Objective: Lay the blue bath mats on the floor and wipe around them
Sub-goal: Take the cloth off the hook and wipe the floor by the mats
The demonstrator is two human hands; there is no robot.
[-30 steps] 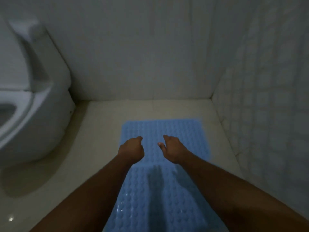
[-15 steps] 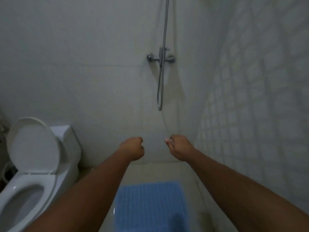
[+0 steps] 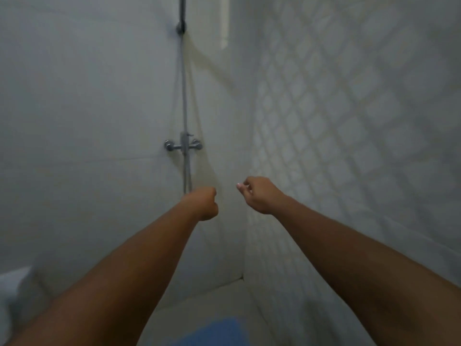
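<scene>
Only the far end of a blue studded bath mat (image 3: 214,332) shows, flat on the pale floor at the bottom edge between my forearms. My left hand (image 3: 205,204) is raised in front of the back wall, curled into a fist with nothing in it. My right hand (image 3: 259,194) hangs level with it a little to the right, fingers loosely curled and empty. Both hands are high above the mat and touch nothing.
A chrome shower mixer (image 3: 183,145) with its hose and riser is fixed on the back wall. A lattice-tiled wall (image 3: 349,146) closes the right side. The white toilet (image 3: 12,293) edges in at lower left. A strip of floor (image 3: 234,295) lies in the corner.
The view has swung up from the floor to the wall. Both arms rose with it, off the mat. The mat has slid almost out of sight at the bottom.
</scene>
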